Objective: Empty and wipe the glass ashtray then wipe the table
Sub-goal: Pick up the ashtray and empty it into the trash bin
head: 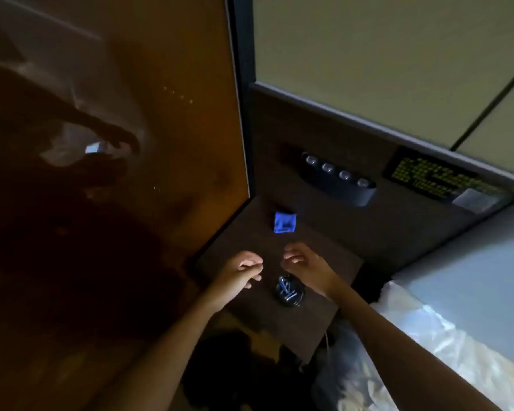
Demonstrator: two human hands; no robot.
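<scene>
Centre frame, left grip (244,269) and right grip (304,262) relaxed, empty, above glass ashtray (289,291) on dark surface (279,324), blue cloth (285,222) beyond.

Dark bedside table (282,330): a glass ashtray (289,292) sits mid-surface, and a folded blue cloth (285,222) lies well apart, nearer the back.

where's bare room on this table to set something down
Bare: the dark wooden table between the small blue square packet and the left hand and right hand, and its near corner below the round glass ashtray. Crowded: around the ashtray, by both hands.
</scene>
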